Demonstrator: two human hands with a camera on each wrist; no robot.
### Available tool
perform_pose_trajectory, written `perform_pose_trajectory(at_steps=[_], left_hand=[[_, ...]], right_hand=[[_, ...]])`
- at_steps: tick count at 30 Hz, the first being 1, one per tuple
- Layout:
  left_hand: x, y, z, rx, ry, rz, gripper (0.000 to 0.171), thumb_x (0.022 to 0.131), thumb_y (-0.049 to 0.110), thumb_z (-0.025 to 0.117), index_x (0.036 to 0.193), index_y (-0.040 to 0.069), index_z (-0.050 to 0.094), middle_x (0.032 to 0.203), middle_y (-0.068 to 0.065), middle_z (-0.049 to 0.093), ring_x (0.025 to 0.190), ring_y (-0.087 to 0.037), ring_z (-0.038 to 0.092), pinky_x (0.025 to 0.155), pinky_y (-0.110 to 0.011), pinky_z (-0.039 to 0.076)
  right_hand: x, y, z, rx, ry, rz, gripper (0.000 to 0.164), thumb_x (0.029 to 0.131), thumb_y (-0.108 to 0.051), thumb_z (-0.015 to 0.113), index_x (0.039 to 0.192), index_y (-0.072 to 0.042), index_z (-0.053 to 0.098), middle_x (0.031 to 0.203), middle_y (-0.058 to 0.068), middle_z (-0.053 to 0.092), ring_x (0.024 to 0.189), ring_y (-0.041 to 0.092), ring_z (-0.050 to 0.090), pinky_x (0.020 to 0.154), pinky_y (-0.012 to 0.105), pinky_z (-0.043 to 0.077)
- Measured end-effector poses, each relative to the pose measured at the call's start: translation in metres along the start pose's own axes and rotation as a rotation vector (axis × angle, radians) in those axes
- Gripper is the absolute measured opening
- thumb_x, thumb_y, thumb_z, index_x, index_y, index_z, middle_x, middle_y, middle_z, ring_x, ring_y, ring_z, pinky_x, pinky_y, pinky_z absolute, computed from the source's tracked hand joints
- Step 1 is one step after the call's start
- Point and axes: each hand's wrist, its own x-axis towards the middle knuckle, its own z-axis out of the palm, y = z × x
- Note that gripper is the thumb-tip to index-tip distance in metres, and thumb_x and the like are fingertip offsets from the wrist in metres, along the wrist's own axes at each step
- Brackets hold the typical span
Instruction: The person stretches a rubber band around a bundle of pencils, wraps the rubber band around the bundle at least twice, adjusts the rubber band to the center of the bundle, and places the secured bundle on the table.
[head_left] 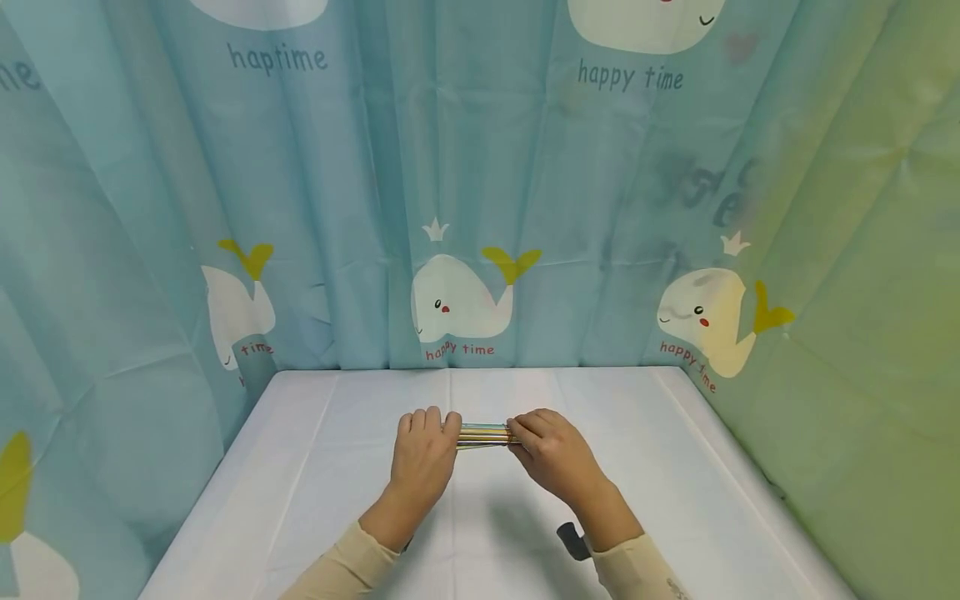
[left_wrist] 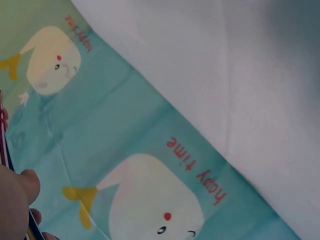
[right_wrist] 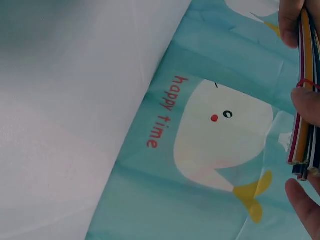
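Observation:
A bundle of colored pencils (head_left: 483,435) is held level above the white table, between both hands. The left hand (head_left: 425,454) grips its left end, fingers curled over the top. At the right end, the right hand (head_left: 558,454) pinches the bundle between thumb and fingers. A red rubber band (right_wrist: 308,84) circles the pencils beside the right thumb in the right wrist view. The pencils' flat ends (right_wrist: 302,167) show there, just past that thumb. Only part of the left hand (left_wrist: 15,200) and a sliver of the pencils appear in the left wrist view.
The table (head_left: 360,417) has a white cloth cover with fold lines. Blue curtain (head_left: 360,208) printed with whales hangs behind its far edge, and greenish curtain (head_left: 862,333) stands along the right. A dark piece (head_left: 573,540) juts out by the right wrist.

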Motion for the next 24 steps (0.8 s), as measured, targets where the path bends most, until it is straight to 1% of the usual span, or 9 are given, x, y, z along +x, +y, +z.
perform_pose_trajectory(at_steps=[2, 4, 9, 11, 14, 17, 20, 24], left_hand=[[0.0, 0.0, 0.0, -0.004, -0.008, 0.009, 0.019, 0.081, 0.012, 0.067, 0.083, 0.009, 0.048, 0.066, -0.006, 0.039, 0.057, -0.022, 0.041, 0.057, -0.034, 0.031], [0.0, 0.001, -0.001, -0.003, -0.034, 0.034, 0.019, 0.082, 0.015, 0.067, 0.083, 0.009, 0.049, 0.066, -0.006, 0.04, 0.056, -0.021, 0.04, 0.056, -0.033, 0.03], [0.001, 0.005, -0.006, 0.031, -0.101, 0.08, 0.03, 0.079, 0.023, 0.075, 0.081, 0.011, 0.048, 0.065, -0.002, 0.041, 0.054, -0.017, 0.039, 0.051, -0.029, 0.028], [0.002, 0.006, -0.008, 0.046, -0.111, 0.078, 0.034, 0.078, 0.024, 0.078, 0.079, 0.012, 0.046, 0.064, -0.002, 0.04, 0.053, -0.016, 0.038, 0.051, -0.028, 0.027], [0.002, 0.004, -0.009, 0.055, -0.102, 0.068, 0.033, 0.078, 0.022, 0.077, 0.078, 0.012, 0.045, 0.063, -0.002, 0.038, 0.053, -0.016, 0.037, 0.052, -0.029, 0.026], [0.002, 0.001, -0.009, 0.044, -0.069, 0.056, 0.03, 0.078, 0.017, 0.075, 0.077, 0.012, 0.045, 0.063, -0.003, 0.038, 0.052, -0.018, 0.039, 0.051, -0.03, 0.027], [0.002, -0.001, -0.008, 0.025, -0.048, 0.064, 0.03, 0.077, 0.015, 0.075, 0.078, 0.012, 0.045, 0.061, -0.003, 0.039, 0.049, -0.018, 0.04, 0.048, -0.029, 0.028], [0.0, -0.001, -0.007, 0.027, -0.063, 0.097, 0.033, 0.076, 0.014, 0.077, 0.078, 0.011, 0.044, 0.058, -0.003, 0.04, 0.045, -0.016, 0.039, 0.045, -0.028, 0.028]], right_hand=[[0.0, -0.002, 0.001, 0.005, 0.0, -0.001, 0.036, 0.068, -0.009, 0.087, 0.1, 0.0, 0.073, 0.094, 0.005, 0.069, 0.084, 0.019, 0.065, 0.08, 0.031, 0.052], [0.001, -0.006, 0.003, 0.01, -0.008, -0.008, 0.037, 0.069, -0.009, 0.087, 0.101, 0.0, 0.072, 0.095, 0.005, 0.069, 0.085, 0.019, 0.065, 0.079, 0.031, 0.052], [0.006, -0.016, 0.009, 0.002, -0.025, -0.028, 0.04, 0.071, -0.013, 0.086, 0.106, 0.0, 0.072, 0.099, 0.006, 0.071, 0.087, 0.019, 0.067, 0.08, 0.029, 0.052], [0.005, -0.018, 0.011, -0.007, -0.026, -0.024, 0.043, 0.071, -0.015, 0.087, 0.108, 0.0, 0.071, 0.102, 0.007, 0.072, 0.088, 0.019, 0.068, 0.081, 0.028, 0.052], [0.0, -0.014, 0.008, -0.002, -0.005, -0.009, 0.05, 0.068, -0.016, 0.088, 0.111, 0.001, 0.07, 0.106, 0.009, 0.071, 0.091, 0.02, 0.069, 0.082, 0.028, 0.052], [-0.007, -0.006, 0.003, 0.005, 0.037, 0.009, 0.051, 0.065, -0.014, 0.089, 0.11, 0.002, 0.071, 0.106, 0.011, 0.071, 0.091, 0.022, 0.069, 0.082, 0.029, 0.052], [-0.01, 0.0, -0.002, 0.009, 0.055, 0.018, 0.044, 0.065, -0.011, 0.09, 0.103, 0.001, 0.073, 0.1, 0.01, 0.072, 0.087, 0.022, 0.07, 0.08, 0.031, 0.053], [-0.005, -0.004, 0.001, 0.006, 0.041, 0.014, 0.035, 0.063, -0.009, 0.089, 0.094, -0.003, 0.074, 0.089, 0.004, 0.072, 0.077, 0.017, 0.069, 0.072, 0.031, 0.054]])
